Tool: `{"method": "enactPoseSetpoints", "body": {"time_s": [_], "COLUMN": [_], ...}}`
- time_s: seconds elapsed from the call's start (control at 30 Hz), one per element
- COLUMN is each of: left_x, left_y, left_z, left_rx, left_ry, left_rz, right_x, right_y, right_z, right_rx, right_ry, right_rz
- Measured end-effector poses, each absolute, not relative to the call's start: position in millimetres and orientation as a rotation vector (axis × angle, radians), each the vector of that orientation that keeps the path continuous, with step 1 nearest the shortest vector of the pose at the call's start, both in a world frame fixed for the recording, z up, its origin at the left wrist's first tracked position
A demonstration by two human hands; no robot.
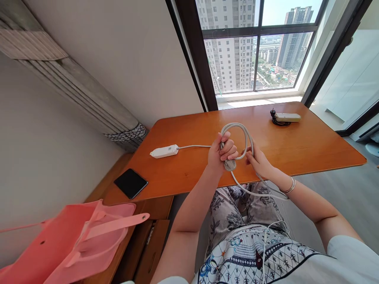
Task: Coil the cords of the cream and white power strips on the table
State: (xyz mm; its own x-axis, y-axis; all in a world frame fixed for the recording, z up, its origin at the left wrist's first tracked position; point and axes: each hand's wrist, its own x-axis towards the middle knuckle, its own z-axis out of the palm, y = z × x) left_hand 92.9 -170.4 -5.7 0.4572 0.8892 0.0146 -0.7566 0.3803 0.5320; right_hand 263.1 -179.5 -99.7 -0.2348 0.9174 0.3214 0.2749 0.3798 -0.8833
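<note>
Over the table's front edge, my left hand [226,149] is closed around a white power cord [237,125] that forms loops above it. The cord's grey-white plug [229,165] hangs just below those fingers. To the right, my right hand [258,159] pinches the cord at the side of the loop, thumb and fingers together. A slack length of cord droops below both hands, over my lap. From my left hand the cord also runs left across the tabletop to a white power strip [164,151].
The orange-brown wooden table [189,173] stands before a window. At its far right lies another power strip [288,117] with a bundled black cord [280,123]. A black tablet or phone [130,183] lies at the left corner. A pink bag [97,236] rests at lower left.
</note>
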Motion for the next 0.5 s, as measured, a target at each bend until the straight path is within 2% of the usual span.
{"method": "enactPoseSetpoints", "body": {"time_s": [0.1, 0.2, 0.5], "left_x": [93.7, 95.2, 99.9], "left_y": [-169.7, -170.4, -175.6], "left_z": [-3.5, -2.4, -0.1], "left_rx": [0.51, 0.53, 0.573], "left_ry": [0.285, 0.289, 0.308], "left_rz": [1.119, 1.133, 1.165], "right_x": [258.9, 256.4, 253.8], "right_y": [-188.0, -193.3, -194.6], "right_z": [-104.1, -104.1, -99.3], "right_rx": [-1.277, -1.407, -1.282], "right_ry": [-1.925, -2.053, -2.072], "right_rz": [0.678, 0.605, 0.784]}}
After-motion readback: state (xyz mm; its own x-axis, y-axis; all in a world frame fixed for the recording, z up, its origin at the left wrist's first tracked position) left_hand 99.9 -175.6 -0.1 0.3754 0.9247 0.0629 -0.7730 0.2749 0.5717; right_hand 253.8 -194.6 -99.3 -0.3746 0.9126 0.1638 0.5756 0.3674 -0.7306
